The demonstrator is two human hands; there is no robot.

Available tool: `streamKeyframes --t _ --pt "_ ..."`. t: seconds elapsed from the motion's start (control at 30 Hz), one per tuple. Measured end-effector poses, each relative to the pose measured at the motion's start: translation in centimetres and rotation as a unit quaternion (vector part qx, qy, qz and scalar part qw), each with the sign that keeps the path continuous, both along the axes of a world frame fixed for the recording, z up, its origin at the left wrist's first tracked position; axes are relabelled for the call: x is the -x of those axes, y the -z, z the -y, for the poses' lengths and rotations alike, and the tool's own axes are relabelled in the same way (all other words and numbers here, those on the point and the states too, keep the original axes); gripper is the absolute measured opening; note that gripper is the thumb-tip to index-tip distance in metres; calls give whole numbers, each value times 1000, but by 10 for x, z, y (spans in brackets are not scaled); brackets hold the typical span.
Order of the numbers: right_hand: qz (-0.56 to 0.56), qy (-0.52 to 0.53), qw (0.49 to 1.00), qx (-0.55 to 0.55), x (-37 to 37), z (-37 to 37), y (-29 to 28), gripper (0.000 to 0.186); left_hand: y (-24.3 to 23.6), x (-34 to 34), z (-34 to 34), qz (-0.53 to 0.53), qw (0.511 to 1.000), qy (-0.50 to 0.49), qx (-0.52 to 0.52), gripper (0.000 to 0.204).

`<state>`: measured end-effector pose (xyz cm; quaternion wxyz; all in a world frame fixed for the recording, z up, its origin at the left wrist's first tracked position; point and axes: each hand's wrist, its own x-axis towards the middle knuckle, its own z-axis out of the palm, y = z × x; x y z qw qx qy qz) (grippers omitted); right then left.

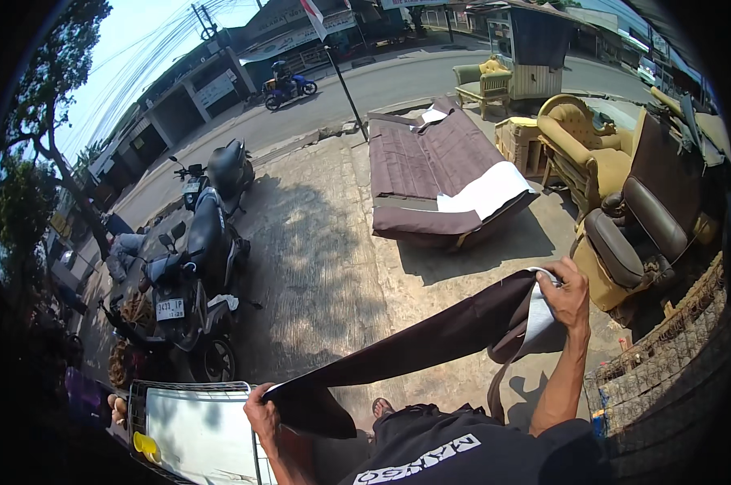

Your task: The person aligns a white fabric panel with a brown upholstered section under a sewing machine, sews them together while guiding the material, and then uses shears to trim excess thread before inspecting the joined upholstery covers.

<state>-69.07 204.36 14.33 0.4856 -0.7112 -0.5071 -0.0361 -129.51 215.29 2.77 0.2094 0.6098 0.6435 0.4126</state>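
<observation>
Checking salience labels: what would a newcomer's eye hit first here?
First, the dark brown upholstery strip stretched between the left hand and right hand, lower centre. Next, the large brown-and-white upholstered piece on the sunlit pavement beyond. Then the yellow armchair, right, and the nearer parked motorcycle, left.

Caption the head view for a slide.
Left hand and right hand hold a dark brown strip between them; parked motorbikes left, yellow armchair right.
</observation>
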Motion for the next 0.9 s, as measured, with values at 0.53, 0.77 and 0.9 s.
streamKeyframes --t 0.53,0.77,0.9 --pt "-26 169 976 131 68 -265 83 19 -51 14 -460 -152 978 139 -36 29" --pt "2 353 930 107 10 -429 178 18 -81 -62 -664 -268 918 290 -26 21" --pt "-45 340 934 96 4 -506 166 17 -95 -73 -762 -426 809 376 150 31"
